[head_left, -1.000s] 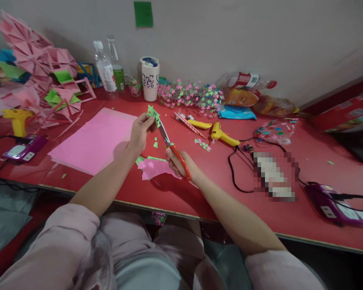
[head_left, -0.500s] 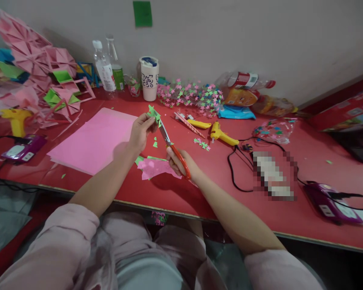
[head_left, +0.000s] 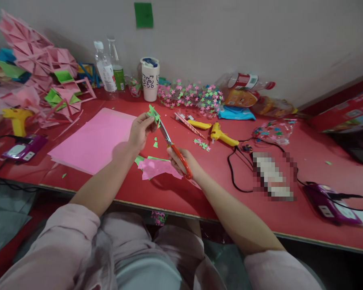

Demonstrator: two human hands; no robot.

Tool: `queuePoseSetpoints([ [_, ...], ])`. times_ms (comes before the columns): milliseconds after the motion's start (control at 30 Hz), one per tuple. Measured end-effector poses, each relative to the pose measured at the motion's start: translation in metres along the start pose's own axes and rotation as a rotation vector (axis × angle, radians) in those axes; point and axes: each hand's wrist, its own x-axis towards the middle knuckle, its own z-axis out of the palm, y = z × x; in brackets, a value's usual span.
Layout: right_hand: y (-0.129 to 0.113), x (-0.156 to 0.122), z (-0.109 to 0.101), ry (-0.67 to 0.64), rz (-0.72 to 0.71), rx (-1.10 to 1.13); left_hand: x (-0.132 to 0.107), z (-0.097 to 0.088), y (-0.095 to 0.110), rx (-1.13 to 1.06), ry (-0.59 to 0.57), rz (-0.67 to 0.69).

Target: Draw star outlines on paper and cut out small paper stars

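My left hand (head_left: pixel 142 131) pinches a piece of green paper (head_left: pixel 153 114) with star-like points, held up above the red table. Red-handled scissors (head_left: pixel 182 158) are gripped in my right hand (head_left: pixel 184 163), and their blades reach the edge of the green paper. Below my hands lie a scrap of pink paper (head_left: pixel 159 168) and some green paper under it. Small green offcuts (head_left: pixel 155 143) rest near my left fingers. A little cluster of cut stars (head_left: pixel 201 144) lies to the right of the scissors.
Pink sheets (head_left: pixel 92 139) lie left of my hands. A yellow glue gun (head_left: pixel 224 135) with a black cord, a yellow cutter (head_left: pixel 199 124) and a star-filled clear bag (head_left: pixel 190 96) are at the right and back. A cup (head_left: pixel 150 80) and bottles (head_left: pixel 105 70) stand by the wall.
The scissors and both hands stay nearly in place; the green paper's tip has turned slightly. At the far left edge, part of another person's hand has come into view near the yellow glue gun.
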Motion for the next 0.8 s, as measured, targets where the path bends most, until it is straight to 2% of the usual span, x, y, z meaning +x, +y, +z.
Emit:
queuePoseSetpoints([
  [200, -0.0012, -0.0002, -0.001, -0.007, -0.011, -0.027, 0.0007, -0.0006, 0.0031, -0.039, 0.01, 0.001],
  [433, 0.0005, 0.0016, -0.0039, 0.008, -0.043, -0.088, 0.0048, -0.0029, 0.0072, 0.011, 0.16, -0.018],
  [500, 0.0013, 0.002, -0.0043, 0.01, -0.045, -0.082, 0.0051, -0.0039, 0.0061, 0.01, 0.147, -0.02],
  [667, 0.0036, 0.0036, -0.006, 0.032, -0.083, -0.106, 0.0028, -0.003, 0.0023, 0.013, -0.029, -0.089],
  [800, 0.0085, 0.0075, -0.0086, 0.027, -0.075, -0.097, 0.0039, -0.0033, 0.0017, 0.002, 0.038, -0.048],
])
